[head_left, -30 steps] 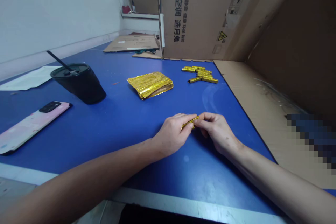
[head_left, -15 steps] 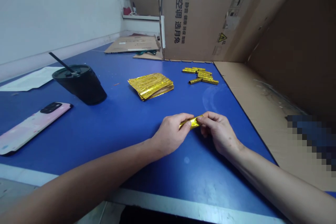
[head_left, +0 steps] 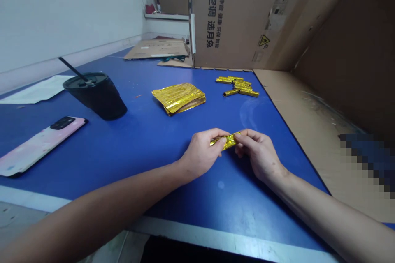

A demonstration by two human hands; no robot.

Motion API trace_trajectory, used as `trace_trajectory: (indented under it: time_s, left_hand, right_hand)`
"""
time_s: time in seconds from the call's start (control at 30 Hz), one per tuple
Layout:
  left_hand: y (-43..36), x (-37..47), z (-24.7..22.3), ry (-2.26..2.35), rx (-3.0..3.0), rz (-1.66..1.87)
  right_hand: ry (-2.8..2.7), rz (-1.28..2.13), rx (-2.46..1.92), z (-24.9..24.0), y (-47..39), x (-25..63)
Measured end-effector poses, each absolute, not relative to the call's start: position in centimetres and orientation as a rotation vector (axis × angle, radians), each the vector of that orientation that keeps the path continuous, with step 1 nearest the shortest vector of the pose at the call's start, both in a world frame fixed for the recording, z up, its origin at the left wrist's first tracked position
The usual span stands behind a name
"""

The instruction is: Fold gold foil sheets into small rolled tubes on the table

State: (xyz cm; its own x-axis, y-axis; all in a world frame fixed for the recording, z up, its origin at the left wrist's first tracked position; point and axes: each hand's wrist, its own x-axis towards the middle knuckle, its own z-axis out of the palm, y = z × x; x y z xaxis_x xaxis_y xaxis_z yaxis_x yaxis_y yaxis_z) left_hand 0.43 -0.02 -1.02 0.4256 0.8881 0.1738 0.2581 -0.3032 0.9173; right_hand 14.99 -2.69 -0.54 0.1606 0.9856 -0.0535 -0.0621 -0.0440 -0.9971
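My left hand and my right hand pinch a narrow strip of folded gold foil paper between them, one at each end, over the blue table. Fingers of both hands are closed on it. Beyond my left hand lies a stack of gold foil sheets, slightly fanned. Several small gold foil rolls are heaped farther back, to the right of the stack.
A black cup with a straw and a phone in a pink and white case stand and lie at left, near a white sheet. Cardboard walls the back and right; flat cardboard lies behind.
The gold strip shows slightly wider and flatter between my fingers, with my right fingertips a little farther right. The whole view has shifted slightly.
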Motion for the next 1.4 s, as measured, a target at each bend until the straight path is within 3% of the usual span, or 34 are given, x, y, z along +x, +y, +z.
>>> trace_trajectory:
  time_s: [0.33, 0.73, 1.4]
  left_hand:
    - [-0.4, 0.2, -1.0, 0.875, 2.189, 1.035]
    - [-0.3, 0.1, -1.2, 0.862, 2.025, 1.083]
    - [0.2, 0.1, -0.7, 0.887, 1.583, 0.990]
  right_hand:
    - [-0.905, 1.268, -1.247, -0.3, -2.6, 14.9]
    - [-0.715, 1.515, -1.097, -0.1, -2.8, 14.9]
    - [-0.963, 1.257, -1.060, -0.3, -3.2, 14.4]
